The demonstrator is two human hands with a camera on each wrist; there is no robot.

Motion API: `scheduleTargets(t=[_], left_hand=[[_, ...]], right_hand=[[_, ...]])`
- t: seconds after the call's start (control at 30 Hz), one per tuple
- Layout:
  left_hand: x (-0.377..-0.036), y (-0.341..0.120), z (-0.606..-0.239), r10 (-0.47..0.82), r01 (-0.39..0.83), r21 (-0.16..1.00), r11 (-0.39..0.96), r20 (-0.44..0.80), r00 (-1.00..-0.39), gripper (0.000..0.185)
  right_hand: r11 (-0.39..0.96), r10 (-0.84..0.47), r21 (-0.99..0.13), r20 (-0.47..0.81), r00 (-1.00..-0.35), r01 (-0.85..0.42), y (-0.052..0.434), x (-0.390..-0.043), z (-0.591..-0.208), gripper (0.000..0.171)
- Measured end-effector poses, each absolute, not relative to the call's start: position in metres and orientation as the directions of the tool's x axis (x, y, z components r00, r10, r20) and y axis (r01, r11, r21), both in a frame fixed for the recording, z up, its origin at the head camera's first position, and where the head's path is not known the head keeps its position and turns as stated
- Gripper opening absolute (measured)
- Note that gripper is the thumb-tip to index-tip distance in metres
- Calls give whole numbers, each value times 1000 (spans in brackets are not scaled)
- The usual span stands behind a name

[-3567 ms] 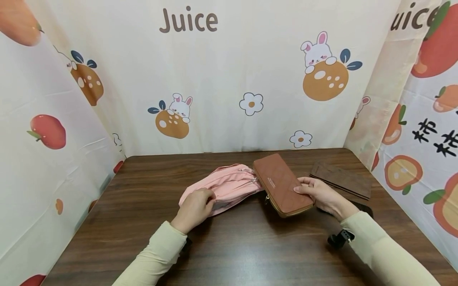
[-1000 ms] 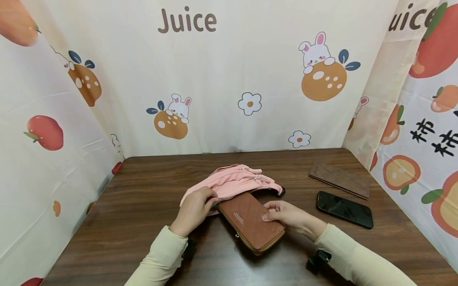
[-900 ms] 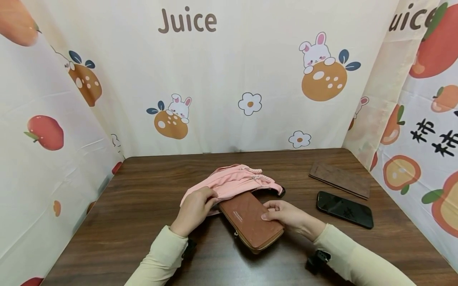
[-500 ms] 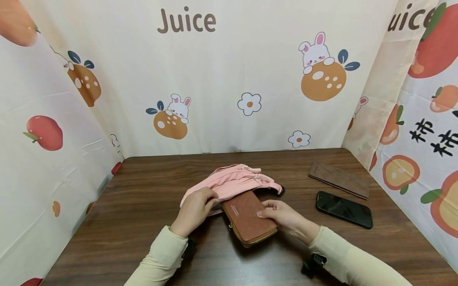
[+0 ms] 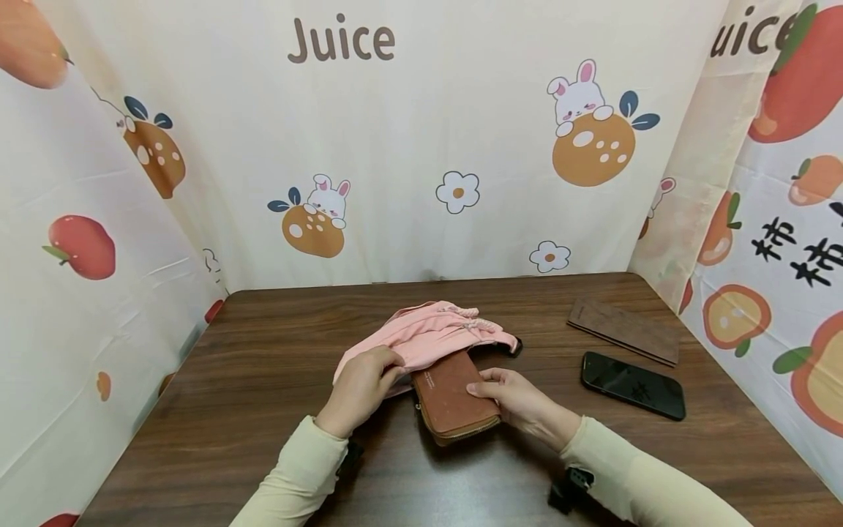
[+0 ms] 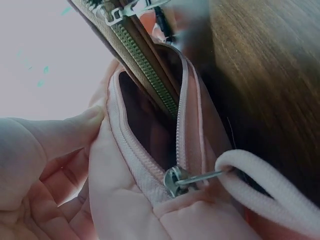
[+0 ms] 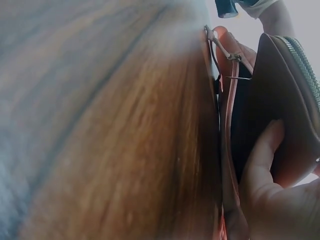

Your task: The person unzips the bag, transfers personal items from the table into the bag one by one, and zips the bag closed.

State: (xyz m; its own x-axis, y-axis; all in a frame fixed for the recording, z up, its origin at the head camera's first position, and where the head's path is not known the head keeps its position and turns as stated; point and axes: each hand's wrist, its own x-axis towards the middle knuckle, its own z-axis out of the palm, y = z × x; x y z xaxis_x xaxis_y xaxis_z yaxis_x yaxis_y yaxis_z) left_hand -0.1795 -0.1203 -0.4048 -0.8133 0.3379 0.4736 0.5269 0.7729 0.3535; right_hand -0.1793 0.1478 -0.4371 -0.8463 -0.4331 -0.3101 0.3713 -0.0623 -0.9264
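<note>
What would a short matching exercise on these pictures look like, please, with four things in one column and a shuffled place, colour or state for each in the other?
Things:
1. pink bag
2. reddish-brown wallet
3. phone
4. left hand

Places, colours or states:
A. black, lying flat on the table
B. partly inside an opening, held by the right hand
C. holding the fabric at the edge of an opening
D. unzipped, with something part-way in

Right pairs: 1-D, 2-B, 3-A, 4-C
</note>
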Motion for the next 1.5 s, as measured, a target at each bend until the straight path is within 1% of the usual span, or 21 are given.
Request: scheduleTargets(t=[0.1, 0.17, 0.33, 0.43, 0.73, 0.9, 1.07, 1.13, 1.3, 1.5], left_hand=[[-179, -120, -405, 336, 527, 356, 772, 474, -814, 5], [-178, -120, -406, 335, 524, 361, 771, 470, -817, 5], [-178, -121, -405, 337, 519, 375, 768, 453, -825, 4], [-178, -121, -405, 337, 516, 379, 768, 447, -829, 4], [-178, -121, -406, 339, 518, 385, 764, 443, -830, 5], [-179, -121, -406, 353, 538, 383, 751, 457, -817, 3], [-180, -121, -406, 359, 552, 374, 746, 472, -805, 4], [-180, -121, -406, 359, 553, 374, 744, 473, -804, 4], [-178, -119, -404, 357, 547, 395, 738, 459, -813, 4], [-178, -118, -402, 357, 541, 394, 743, 450, -819, 4]], right_hand=[[-58, -446, -926, -311, -839, 374, 148, -180, -438, 32], [-60, -463, -923, -313, -829, 381, 149, -181, -438, 28], [-68, -536, -907, -318, -782, 416, 154, -185, -439, 12], [-67, -568, -906, -309, -763, 417, 156, -187, -439, 11], [-85, -600, -910, -278, -750, 405, 154, -186, -440, 11], [-101, -582, -913, -268, -768, 396, 148, -183, -436, 20], [-109, -517, -914, -283, -808, 390, 141, -183, -434, 29], [-108, -489, -915, -292, -822, 389, 138, -184, -434, 28], [-117, -419, -915, -308, -854, 387, 132, -187, -432, 19], [-128, -377, -914, -314, -871, 385, 126, -193, -429, 21]])
